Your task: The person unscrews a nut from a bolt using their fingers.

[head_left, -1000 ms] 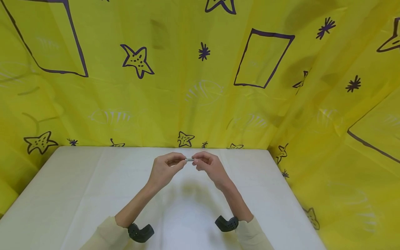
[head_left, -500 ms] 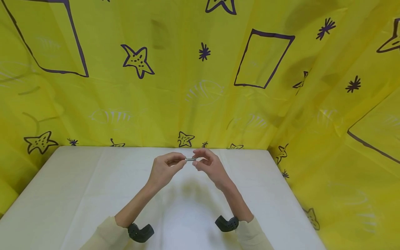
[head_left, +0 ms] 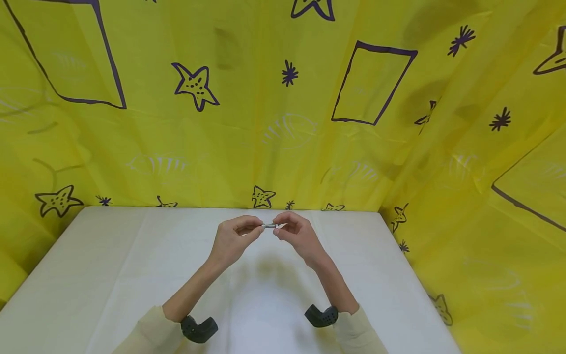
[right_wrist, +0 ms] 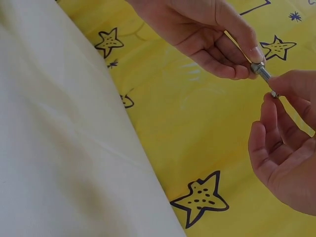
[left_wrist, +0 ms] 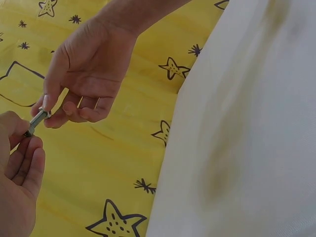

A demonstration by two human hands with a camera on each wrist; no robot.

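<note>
A small silvery metal bolt (head_left: 269, 226) with a threaded shank is held level between both hands, above the far part of the table. The left hand (head_left: 233, 240) pinches one end between thumb and fingertips. On the opposite end, the thumb and forefinger of the right hand (head_left: 302, 241) close in a pinch. Seen from the right wrist, the bolt (right_wrist: 265, 75) shows a wider piece at each end, partly hidden by fingertips. In the left wrist view, the shank (left_wrist: 38, 118) lies in the gap between the two hands.
A white-covered table (head_left: 146, 275) spreads beneath the hands. Yellow curtain cloth (head_left: 239, 132) with drawn starfish and frames hangs behind it and along the sides. Each wrist carries a dark curved device, one on the left (head_left: 199, 329) and one on the right (head_left: 321, 316).
Half a second ago the right forefinger was raised off the bolt's end; now it is back down against it, and more of the bolt shows than a second ago. The left hand stays still.
</note>
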